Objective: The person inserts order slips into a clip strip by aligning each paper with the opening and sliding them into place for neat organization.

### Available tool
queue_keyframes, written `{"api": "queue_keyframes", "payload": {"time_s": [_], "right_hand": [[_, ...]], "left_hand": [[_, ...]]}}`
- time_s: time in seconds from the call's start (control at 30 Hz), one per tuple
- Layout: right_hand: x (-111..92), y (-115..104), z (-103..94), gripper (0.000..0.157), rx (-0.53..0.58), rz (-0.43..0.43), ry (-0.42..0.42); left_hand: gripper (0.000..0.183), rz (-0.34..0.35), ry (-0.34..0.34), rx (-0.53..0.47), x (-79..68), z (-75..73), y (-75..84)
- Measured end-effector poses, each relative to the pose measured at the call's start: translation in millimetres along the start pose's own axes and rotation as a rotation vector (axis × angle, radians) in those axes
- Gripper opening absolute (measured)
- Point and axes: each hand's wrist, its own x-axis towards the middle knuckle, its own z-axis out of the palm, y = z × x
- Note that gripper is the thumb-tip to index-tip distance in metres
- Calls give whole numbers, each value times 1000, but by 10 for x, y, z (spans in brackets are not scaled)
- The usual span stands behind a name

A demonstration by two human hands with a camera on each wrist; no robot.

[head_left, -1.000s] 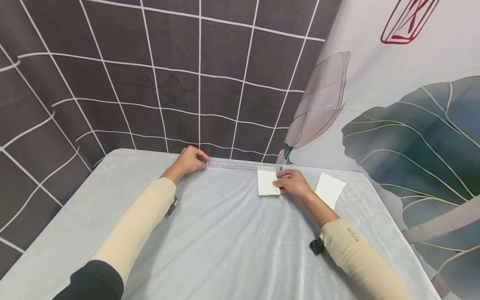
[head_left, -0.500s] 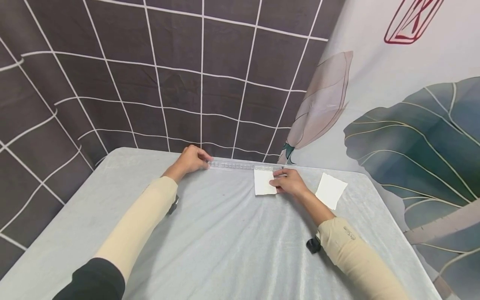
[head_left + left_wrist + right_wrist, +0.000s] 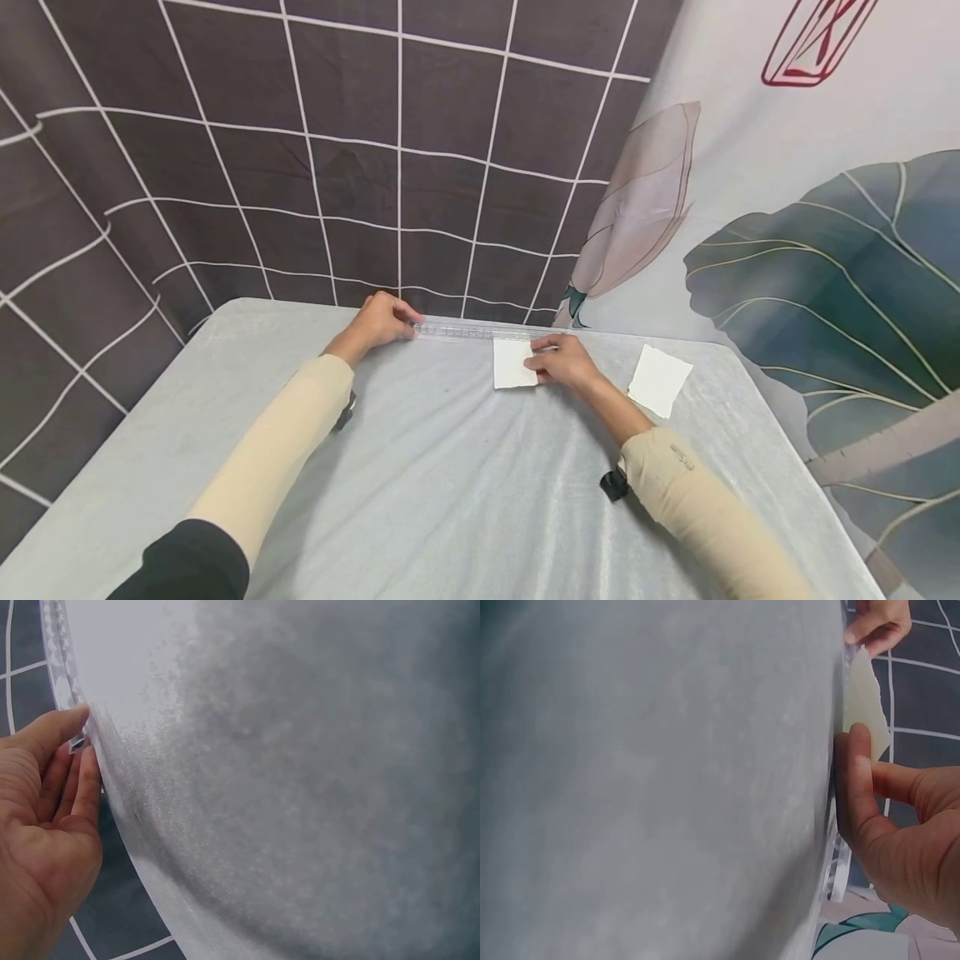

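A long clear plastic strip (image 3: 461, 332), segmented along its length like a ruler, lies along the far edge of the table. My left hand (image 3: 381, 319) pinches its left end between thumb and fingers; in the left wrist view that end (image 3: 76, 744) shows between the fingertips. Nearer the strip's right part, my right hand (image 3: 566, 362) pinches the right edge of a small white paper square (image 3: 513, 364). The far edge of this paper meets the strip. Seen from the right wrist, the paper (image 3: 866, 701) stands out past my fingers toward the left hand.
A second white paper piece (image 3: 660, 381) lies to the right of my right hand. Pale grey cloth (image 3: 420, 475) covers the table. Behind rise a dark curtain with white grid lines (image 3: 442, 200) and a leaf-patterned cloth (image 3: 825, 275).
My right hand has slid the paper square leftward along the clear strip. The left hand stays at the strip's left end, and the second paper has not moved.
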Motion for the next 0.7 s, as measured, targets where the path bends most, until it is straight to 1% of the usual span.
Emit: {"api": "queue_keyframes", "payload": {"time_s": [0.13, 0.17, 0.2, 0.23, 0.37, 0.4, 0.47, 0.6, 0.7], "right_hand": [[20, -34, 58, 47, 15, -2, -4], [25, -42, 73, 47, 23, -2, -3], [30, -48, 88, 47, 27, -3, -3], [38, -52, 105, 47, 33, -1, -3], [52, -64, 150, 46, 54, 1, -9], [54, -64, 159, 46, 58, 0, -12], [56, -66, 177, 46, 67, 1, -20], [57, -84, 222, 46, 70, -1, -23], [59, -107, 257, 45, 72, -7, -21]], "left_hand": [[26, 3, -10, -15, 7, -19, -11], [27, 18, -11, -25, 58, -7, -70], [26, 17, -15, -29, 71, -9, -82], [27, -3, -15, -14, 39, -25, -8], [28, -10, -17, 0, 211, 34, -196], [28, -32, -18, 8, 221, 42, -199], [29, -43, -17, 12, 309, 84, -298], [29, -55, -17, 9, 374, 120, -376], [28, -53, -16, 13, 373, 118, -393]]}}
